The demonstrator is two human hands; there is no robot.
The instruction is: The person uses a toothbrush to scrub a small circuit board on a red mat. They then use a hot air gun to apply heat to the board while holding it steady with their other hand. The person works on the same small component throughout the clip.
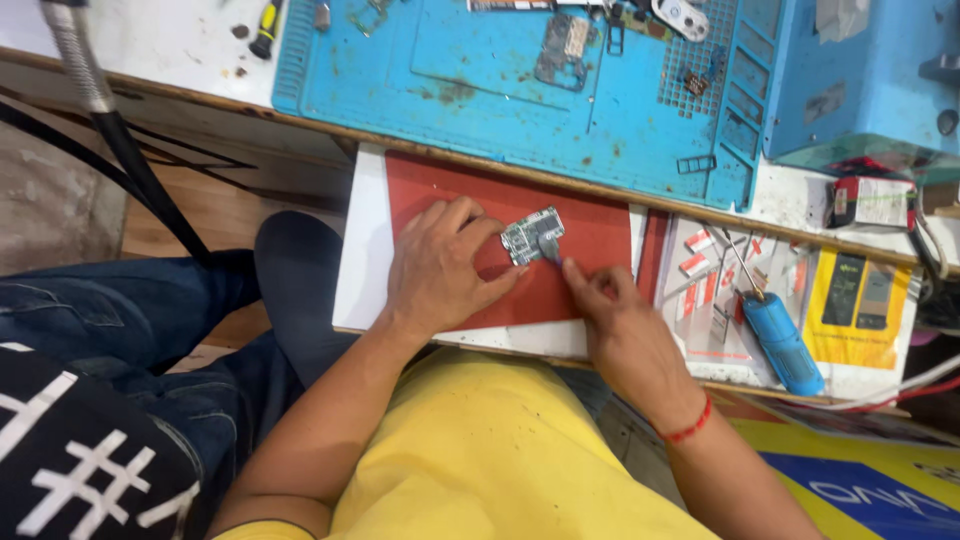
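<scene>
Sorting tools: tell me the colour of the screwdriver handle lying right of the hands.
Blue: the screwdriver handle shows best, and only, in the head view.

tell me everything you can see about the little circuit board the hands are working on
The circuit board is a small, flat, roughly rectangular piece, greenish-grey with silvery metal shields and tiny components on its upper face. It lies face up, slightly tilted, on a red mat that sits on a white board. The left hand steadies its left edge with the fingertips. The right hand holds a thin tool whose tip meets the board's right side; the tool is too small to identify. No cables or screws show on it.
</scene>
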